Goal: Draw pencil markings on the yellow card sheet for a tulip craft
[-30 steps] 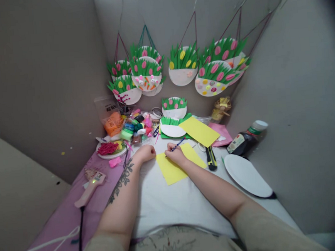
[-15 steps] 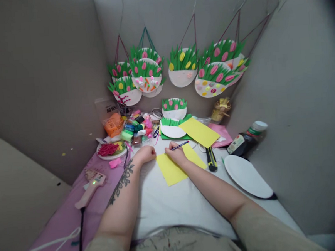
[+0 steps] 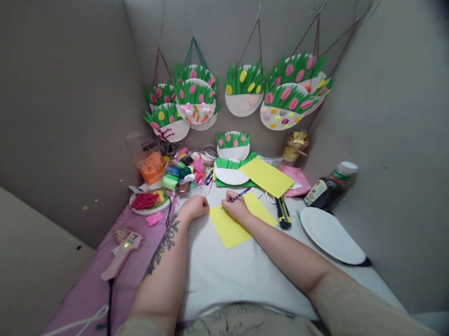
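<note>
Though slim, a patterned pencil over flat yellow paper

Matt paper sheet, smooth plastic bottle cap

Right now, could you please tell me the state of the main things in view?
Pencil: tilted, held in right hand
Left hand: curled closed
Yellow sheet under the pencil: flat
Glue gun: lying down, green light lit
Cutter: lying down
Bottle: capped
Upper plate crafts: hanging
</note>
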`<state>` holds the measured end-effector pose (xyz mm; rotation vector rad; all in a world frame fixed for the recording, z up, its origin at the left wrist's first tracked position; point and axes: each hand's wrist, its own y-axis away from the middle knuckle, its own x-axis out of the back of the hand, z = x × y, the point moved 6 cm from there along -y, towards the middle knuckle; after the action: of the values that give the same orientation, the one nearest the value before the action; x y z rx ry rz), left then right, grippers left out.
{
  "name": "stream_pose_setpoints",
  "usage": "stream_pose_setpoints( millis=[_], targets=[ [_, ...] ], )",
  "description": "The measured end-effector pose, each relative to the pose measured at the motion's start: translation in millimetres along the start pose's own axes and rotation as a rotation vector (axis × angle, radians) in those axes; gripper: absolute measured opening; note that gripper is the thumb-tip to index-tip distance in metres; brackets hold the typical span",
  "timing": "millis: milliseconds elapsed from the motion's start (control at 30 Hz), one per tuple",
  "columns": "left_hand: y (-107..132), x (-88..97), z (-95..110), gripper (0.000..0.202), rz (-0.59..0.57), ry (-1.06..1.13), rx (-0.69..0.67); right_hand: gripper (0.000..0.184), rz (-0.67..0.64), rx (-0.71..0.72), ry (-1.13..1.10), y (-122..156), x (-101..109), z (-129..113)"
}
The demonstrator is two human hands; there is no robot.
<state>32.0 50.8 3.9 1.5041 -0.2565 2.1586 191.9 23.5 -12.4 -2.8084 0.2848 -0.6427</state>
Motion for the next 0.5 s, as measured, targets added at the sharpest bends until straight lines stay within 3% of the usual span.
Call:
stream_pose_setpoints(
  millis=[500],
  targets=[
    [1.3,1.0,-0.2,0.022,0.000,0.007,0.007,0.017,-0.030,0.008,-0.014,1.0,-1.1,0.6]
  ],
)
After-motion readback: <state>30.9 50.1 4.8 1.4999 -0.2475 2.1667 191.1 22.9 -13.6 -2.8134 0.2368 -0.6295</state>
